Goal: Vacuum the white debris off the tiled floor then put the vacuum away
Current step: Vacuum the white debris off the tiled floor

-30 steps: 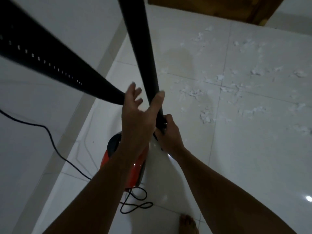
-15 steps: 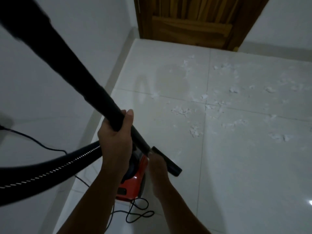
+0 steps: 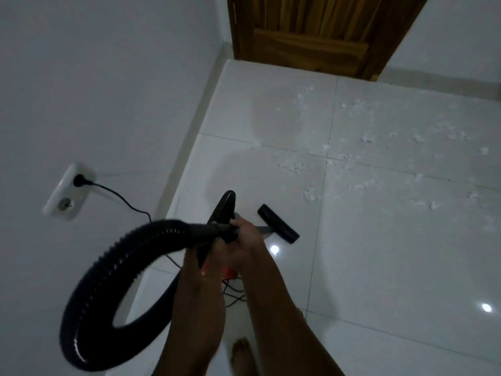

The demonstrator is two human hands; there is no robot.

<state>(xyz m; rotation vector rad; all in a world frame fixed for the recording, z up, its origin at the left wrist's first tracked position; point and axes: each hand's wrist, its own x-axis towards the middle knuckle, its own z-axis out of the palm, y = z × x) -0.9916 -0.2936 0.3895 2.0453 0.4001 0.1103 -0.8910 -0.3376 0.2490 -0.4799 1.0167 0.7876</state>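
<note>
Head view: left hand [image 3: 217, 249] and right hand [image 3: 248, 233] grip wand [image 3: 206, 229]; debris [image 3: 311, 196] beyond nozzle [image 3: 279, 223].

Orange vacuum body [image 3: 230, 273] is mostly hidden behind both forearms, just a sliver peeks out. The hose [image 3: 108, 280] is all motion smear, and the left hand [image 3: 214, 248] is too blurry to read its grip. The right hand [image 3: 248, 234], wrapped round the hose end, covers most of the wand [image 3: 265, 228]. The door [image 3: 311, 31] and bare foot [image 3: 241, 356] get chopped by the frame edges.
</note>
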